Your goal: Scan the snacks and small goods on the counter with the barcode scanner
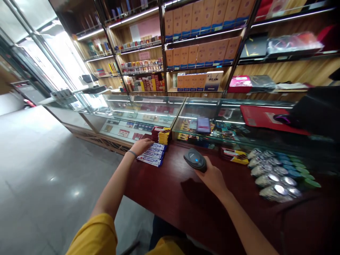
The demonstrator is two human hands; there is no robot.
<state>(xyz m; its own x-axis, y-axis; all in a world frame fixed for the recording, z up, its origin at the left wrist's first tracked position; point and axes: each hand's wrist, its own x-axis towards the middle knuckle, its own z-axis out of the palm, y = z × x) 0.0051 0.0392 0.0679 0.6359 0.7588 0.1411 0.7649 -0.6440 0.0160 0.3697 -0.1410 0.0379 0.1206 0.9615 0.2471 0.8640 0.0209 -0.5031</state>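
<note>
Barcode scanner [193, 158] in the head view: you have your right hand [212, 176] wrapped around its handle, holding it above the dark red wooden counter [164, 191], with its head toward the left and a small blue light lit on top. Your left hand [142, 146], a grey band [131, 153] at its wrist, reaches over the row of silver-and-blue packets [152, 161] at the counter's left side. Its fingers lie close together at the upper packets; whether they grip one, you cannot tell from here. Just beyond that row stands a stack of yellow-and-maroon packs [163, 136]. To the right of the scanner, more yellow-and-maroon bars [234, 156] lie near the counter's far edge, beside rows of silver-topped packages [276, 179] and a column of green-topped ones [305, 171], their labels too blurred to read. Behind the counter runs a glass display case [183, 102]; on its right part sit a red mat [256, 118] and a dark mouse [282, 119]. Orange-brown boxes [204, 53] line the shelves behind.
</note>
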